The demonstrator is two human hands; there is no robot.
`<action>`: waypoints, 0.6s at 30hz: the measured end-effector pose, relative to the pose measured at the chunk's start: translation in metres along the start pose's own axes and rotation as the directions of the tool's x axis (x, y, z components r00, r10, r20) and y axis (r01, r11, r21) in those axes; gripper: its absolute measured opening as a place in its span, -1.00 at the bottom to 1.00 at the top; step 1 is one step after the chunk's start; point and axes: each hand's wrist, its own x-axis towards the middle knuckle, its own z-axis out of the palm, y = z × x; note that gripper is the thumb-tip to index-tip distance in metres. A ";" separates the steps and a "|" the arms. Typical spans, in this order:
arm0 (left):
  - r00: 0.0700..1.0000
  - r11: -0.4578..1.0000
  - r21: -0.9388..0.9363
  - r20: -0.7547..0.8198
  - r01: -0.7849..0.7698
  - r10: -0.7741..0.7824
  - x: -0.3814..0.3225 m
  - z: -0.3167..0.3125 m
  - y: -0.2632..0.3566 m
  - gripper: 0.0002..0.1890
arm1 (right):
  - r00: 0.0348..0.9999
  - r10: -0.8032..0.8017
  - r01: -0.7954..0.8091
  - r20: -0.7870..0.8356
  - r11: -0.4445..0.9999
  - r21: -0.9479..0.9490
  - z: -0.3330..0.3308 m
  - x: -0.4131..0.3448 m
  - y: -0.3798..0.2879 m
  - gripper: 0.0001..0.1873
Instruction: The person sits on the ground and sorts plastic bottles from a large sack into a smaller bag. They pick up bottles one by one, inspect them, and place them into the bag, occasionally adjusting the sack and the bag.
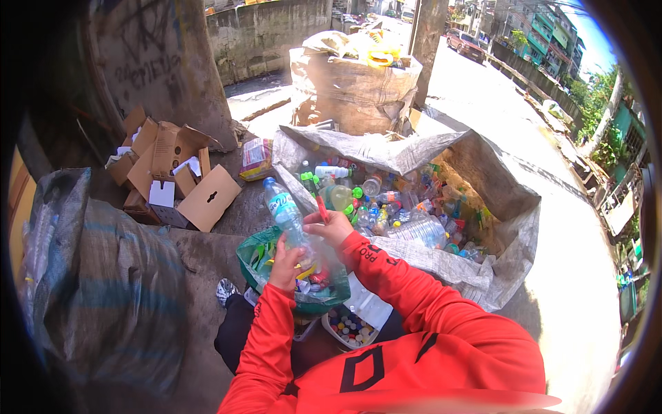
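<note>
My left hand (287, 261) grips a clear plastic bottle (287, 215) with a blue cap and a blue label, tilted with its cap away from me. A thin red tool (322, 209), perhaps a knife, is held in my right hand (331, 225), whose fingertips are close to the bottle's side; whether they touch it cannot be told. Below both hands stands a green bag (253, 243) holding wrappers and other plastic pieces. To the right, a large grey woven sack (509, 191) lies wide open, full of plastic bottles (419, 232).
Near my legs, a tub of bottle caps (353, 327) sits partly under a translucent lid (368, 305). Opened cardboard boxes (209, 199) and a printed packet (256, 159) lie beyond. A grey-blue sack (129, 290) stands at left; a tall full sack (357, 93) stands behind by a post.
</note>
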 end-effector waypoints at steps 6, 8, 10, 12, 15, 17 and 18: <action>0.999 0.995 -0.090 0.024 0.031 -0.029 0.003 -0.001 -0.001 -0.35 | 0.997 -0.017 0.013 0.072 0.998 0.065 0.000 -0.007 0.015 -0.73; 0.997 1.000 -0.025 0.080 -0.011 0.013 0.012 -0.008 -0.008 -0.37 | 0.987 -0.159 0.160 -0.011 0.982 0.104 -0.007 0.001 0.029 -0.71; 0.986 0.992 0.072 0.137 -0.105 0.095 0.014 -0.014 -0.012 -0.40 | 0.999 0.035 -0.034 -0.015 0.995 0.094 -0.011 -0.003 0.009 -0.71; 0.987 0.968 0.203 0.094 -0.147 0.130 0.010 -0.008 -0.013 -0.39 | 0.989 0.148 -0.147 -0.014 0.987 0.058 -0.014 -0.008 -0.002 -0.68; 0.976 0.913 0.345 0.076 -0.219 0.206 0.010 -0.003 -0.013 -0.38 | 0.990 0.141 -0.139 -0.023 0.988 0.063 -0.014 -0.014 -0.001 -0.71; 0.969 0.883 0.400 0.085 -0.246 0.231 0.008 -0.001 -0.010 -0.39 | 0.961 0.272 -0.275 0.050 0.928 0.251 -0.019 -0.012 0.004 -0.74; 0.973 0.896 0.380 0.085 -0.229 0.213 0.007 0.000 -0.008 -0.39 | 0.940 0.327 -0.340 0.096 0.878 0.338 -0.021 -0.011 0.004 -0.76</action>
